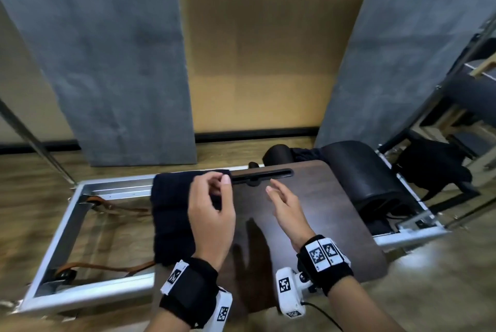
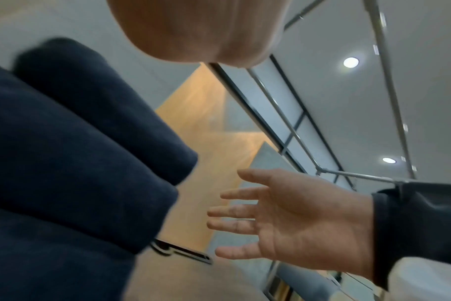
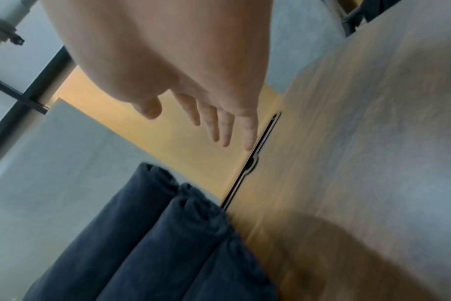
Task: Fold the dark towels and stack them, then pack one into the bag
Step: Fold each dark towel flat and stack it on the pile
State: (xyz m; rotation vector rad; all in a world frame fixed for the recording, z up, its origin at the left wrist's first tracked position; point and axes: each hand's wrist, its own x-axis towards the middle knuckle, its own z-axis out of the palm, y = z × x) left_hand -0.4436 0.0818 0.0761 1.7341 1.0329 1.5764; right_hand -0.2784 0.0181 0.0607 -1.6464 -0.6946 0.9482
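Folded dark towels (image 1: pixel 171 213), frame centre-left: soft, light; folded edges being favoured. Left hand (image 1: pixel 212 213), right hand (image 1: pixel 288 211): loosely spread, empty.

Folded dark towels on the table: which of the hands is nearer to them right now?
Left. The left hand hovers over the right edge of the folded dark towels, holding nothing. The right hand is off to their right, open above the bare table.
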